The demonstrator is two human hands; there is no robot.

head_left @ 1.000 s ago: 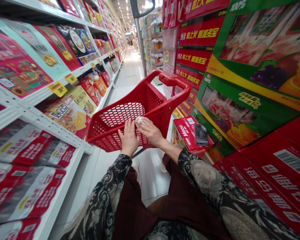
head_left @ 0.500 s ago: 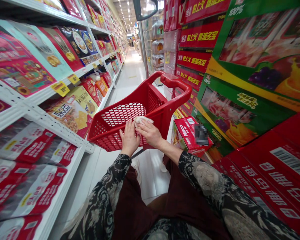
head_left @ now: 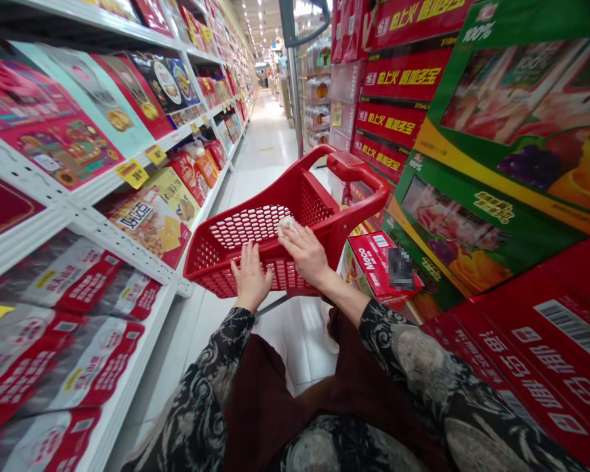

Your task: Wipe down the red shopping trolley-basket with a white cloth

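A red plastic shopping cart [head_left: 343, 223] with a perforated basket stands tilted across the aisle before me. My right hand [head_left: 307, 257] presses a crumpled white cloth [head_left: 286, 225] against the basket's near upper rim, with the fingers bent over it. The palm hides part of the cloth. Farther left, my left hand [head_left: 252, 278] rests against the same near side, fingers stretched out and nothing held in them. The cart's red handle [head_left: 361, 169] rises to the right of both hands.
Shelves [head_left: 91, 190] of packaged food line the left, with yellow price tags [head_left: 132, 173]. On the right stand stacked green drink cartons [head_left: 472, 174] and red cartons [head_left: 403, 78]. A red Meco box [head_left: 371, 259] sits low beside the cart. A metal pole [head_left: 295, 98] rises behind it.
My right hand has slid right and slightly up along the rim with the cloth. The two hands, which were touching, are now apart. The view has shifted a little.
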